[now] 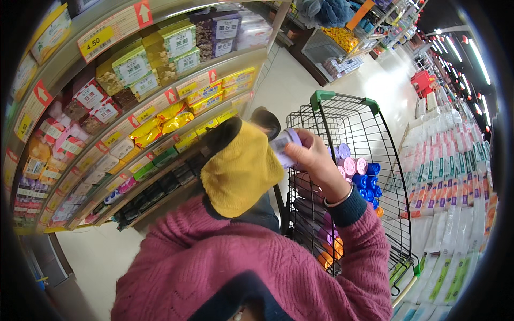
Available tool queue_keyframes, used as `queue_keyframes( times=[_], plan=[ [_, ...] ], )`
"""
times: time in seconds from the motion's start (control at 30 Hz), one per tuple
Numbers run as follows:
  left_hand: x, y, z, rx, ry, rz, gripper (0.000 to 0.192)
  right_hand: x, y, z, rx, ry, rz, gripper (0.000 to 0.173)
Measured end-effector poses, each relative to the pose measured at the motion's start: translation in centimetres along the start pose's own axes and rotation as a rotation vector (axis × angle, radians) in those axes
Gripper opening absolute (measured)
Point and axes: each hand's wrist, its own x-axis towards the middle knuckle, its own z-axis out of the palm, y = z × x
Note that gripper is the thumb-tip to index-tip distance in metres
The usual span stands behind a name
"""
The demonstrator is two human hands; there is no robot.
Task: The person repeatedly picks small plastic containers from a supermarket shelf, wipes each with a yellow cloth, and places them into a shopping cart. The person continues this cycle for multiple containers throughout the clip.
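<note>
A yellow cloth (241, 168) hangs in front of my chest and covers my left hand, whose fingers do not show. My right hand (317, 160) grips a light purple plastic bottle (284, 149) with a printed label, its near end close to the cloth's right edge. Beyond my right wrist stands a black wire shopping cart (361, 105) with green corner pieces. In it are pink-capped containers (350, 165), blue-capped ones (366, 182), orange-capped ones (333, 252) and several purple ones.
Shelves with boxed soaps (134, 66), yellow packs (176, 122) and price tags rise along my left. Bagged goods (437, 180) are stacked in rows to the right of the cart. A display stand (321, 52) with bath puffs (325, 12) stands farther ahead beside the aisle floor.
</note>
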Motion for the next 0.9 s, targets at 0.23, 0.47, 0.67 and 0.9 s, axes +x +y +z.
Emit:
queue_keyframes(
  times=[0.23, 0.47, 0.67, 0.9],
  plan=[
    [-0.2, -0.5, 3.6, -1.157, 0.122, -0.144, 0.072, 0.9, 2.1, -0.1, 0.670, -0.245, 0.162, 0.052],
    [-0.2, -1.0, -0.4, -0.366, 0.062, 0.001, 0.053, 0.7, 3.2, -0.1, 0.613, -0.232, 0.249, 0.056],
    [1.5, -0.2, -1.9, 0.012, -0.129, -0.136, 0.051, 1.6, 4.0, 0.2, 0.809, -0.185, 0.252, 0.059],
    [1.2, -1.0, -0.4, 0.053, -0.163, -0.250, 0.043, 1.9, 3.8, -0.7, 0.834, -0.217, 0.227, 0.061]
  ],
)
